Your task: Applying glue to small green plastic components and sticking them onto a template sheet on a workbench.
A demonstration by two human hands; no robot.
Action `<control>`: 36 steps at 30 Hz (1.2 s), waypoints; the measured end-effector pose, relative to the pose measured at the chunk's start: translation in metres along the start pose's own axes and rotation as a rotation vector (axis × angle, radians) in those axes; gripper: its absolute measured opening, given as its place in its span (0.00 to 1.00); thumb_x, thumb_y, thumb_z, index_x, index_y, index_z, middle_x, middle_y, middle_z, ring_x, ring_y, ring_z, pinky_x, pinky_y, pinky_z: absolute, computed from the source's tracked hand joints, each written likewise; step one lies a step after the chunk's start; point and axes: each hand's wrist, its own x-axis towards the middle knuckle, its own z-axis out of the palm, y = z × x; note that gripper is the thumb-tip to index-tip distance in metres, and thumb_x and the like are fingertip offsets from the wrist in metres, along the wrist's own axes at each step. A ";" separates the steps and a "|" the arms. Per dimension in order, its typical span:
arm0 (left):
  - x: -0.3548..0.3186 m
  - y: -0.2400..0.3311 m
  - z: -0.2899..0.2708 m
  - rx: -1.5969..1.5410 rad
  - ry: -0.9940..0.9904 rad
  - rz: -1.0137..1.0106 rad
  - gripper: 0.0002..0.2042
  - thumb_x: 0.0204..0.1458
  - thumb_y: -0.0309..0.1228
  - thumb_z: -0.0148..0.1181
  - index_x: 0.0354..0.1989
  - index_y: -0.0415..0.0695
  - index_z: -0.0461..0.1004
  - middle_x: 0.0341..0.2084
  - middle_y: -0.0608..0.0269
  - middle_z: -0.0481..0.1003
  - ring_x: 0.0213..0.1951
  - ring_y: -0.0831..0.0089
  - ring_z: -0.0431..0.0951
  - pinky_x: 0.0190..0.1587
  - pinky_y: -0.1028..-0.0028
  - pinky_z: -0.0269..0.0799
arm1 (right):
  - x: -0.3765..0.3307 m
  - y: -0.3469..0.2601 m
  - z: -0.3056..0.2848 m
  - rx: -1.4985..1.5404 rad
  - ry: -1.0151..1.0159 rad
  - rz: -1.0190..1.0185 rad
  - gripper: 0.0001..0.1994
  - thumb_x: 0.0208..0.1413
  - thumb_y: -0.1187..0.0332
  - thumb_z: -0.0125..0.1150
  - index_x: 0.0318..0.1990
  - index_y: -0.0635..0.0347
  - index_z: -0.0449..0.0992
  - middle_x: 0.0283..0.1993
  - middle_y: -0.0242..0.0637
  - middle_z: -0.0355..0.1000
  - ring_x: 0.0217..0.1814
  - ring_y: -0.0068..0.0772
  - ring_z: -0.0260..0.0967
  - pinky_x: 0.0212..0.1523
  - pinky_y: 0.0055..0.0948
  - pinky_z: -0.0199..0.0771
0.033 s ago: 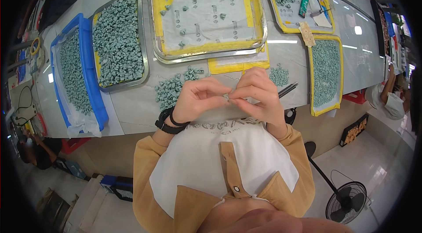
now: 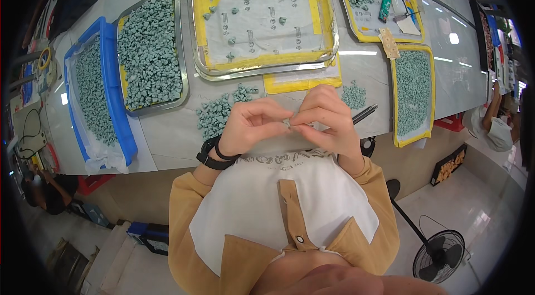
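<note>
Thumb and forefinger of my left hand [image 2: 257, 122] are pinched together, meeting the pinched fingertips of my right hand [image 2: 326, 118] over the table's near edge. Between them sits a tiny pale piece [image 2: 287, 123], mostly hidden, whose kind I cannot make out. A loose heap of small green pieces [image 2: 213, 116] lies beside my left hand. Past my right hand is a smaller pile of finer green pieces [image 2: 354, 95]. A dark pen-like tool [image 2: 365, 113] lies by my right wrist.
A large metal tray [image 2: 267, 69] with few green pieces stands ahead. Leftward are a full metal tray [image 2: 183, 66] and a blue bin [image 2: 114, 89]. Rightward, a yellow-edged tray [image 2: 396, 111] holds fine pieces; behind it another tray [image 2: 356, 36] carries a glue tube [image 2: 385, 5].
</note>
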 end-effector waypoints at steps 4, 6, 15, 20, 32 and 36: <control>-0.001 0.001 0.001 0.036 0.040 0.028 0.15 0.46 0.13 0.61 0.43 0.36 0.78 0.39 0.61 0.74 0.41 0.77 0.74 0.44 0.78 0.71 | 0.000 0.002 0.004 -0.002 0.024 -0.008 0.12 0.34 0.78 0.68 0.31 0.55 0.78 0.28 0.28 0.68 0.33 0.32 0.66 0.42 0.31 0.60; -0.002 0.001 0.000 0.063 0.051 0.039 0.15 0.46 0.13 0.62 0.43 0.37 0.78 0.39 0.61 0.74 0.41 0.77 0.74 0.44 0.78 0.71 | 0.000 0.000 0.006 -0.054 0.049 -0.033 0.12 0.34 0.79 0.68 0.31 0.55 0.78 0.28 0.28 0.69 0.33 0.32 0.65 0.42 0.31 0.60; -0.002 0.000 0.001 0.066 0.059 0.066 0.15 0.46 0.13 0.62 0.43 0.36 0.78 0.40 0.61 0.73 0.43 0.76 0.74 0.45 0.77 0.71 | -0.001 -0.005 0.009 -0.261 0.101 -0.124 0.14 0.31 0.75 0.69 0.31 0.56 0.76 0.29 0.28 0.69 0.32 0.34 0.65 0.43 0.34 0.62; -0.003 -0.003 -0.001 0.085 0.071 0.072 0.14 0.48 0.12 0.59 0.43 0.35 0.77 0.42 0.60 0.73 0.43 0.76 0.75 0.47 0.76 0.71 | -0.003 -0.012 0.012 -0.438 0.063 -0.137 0.14 0.31 0.75 0.69 0.32 0.56 0.77 0.30 0.29 0.70 0.33 0.33 0.66 0.44 0.36 0.63; -0.003 0.000 -0.001 0.102 0.082 0.117 0.13 0.49 0.13 0.59 0.43 0.36 0.78 0.43 0.58 0.75 0.45 0.75 0.75 0.47 0.76 0.72 | -0.005 -0.013 0.016 0.011 0.120 0.200 0.11 0.35 0.82 0.66 0.30 0.62 0.78 0.31 0.35 0.73 0.37 0.37 0.71 0.39 0.32 0.69; -0.003 0.001 0.002 0.188 0.082 0.158 0.13 0.49 0.13 0.58 0.43 0.37 0.78 0.43 0.58 0.75 0.45 0.74 0.76 0.46 0.76 0.72 | -0.004 -0.012 0.015 -0.008 0.116 0.198 0.10 0.36 0.82 0.65 0.30 0.63 0.77 0.30 0.36 0.74 0.35 0.37 0.71 0.38 0.31 0.70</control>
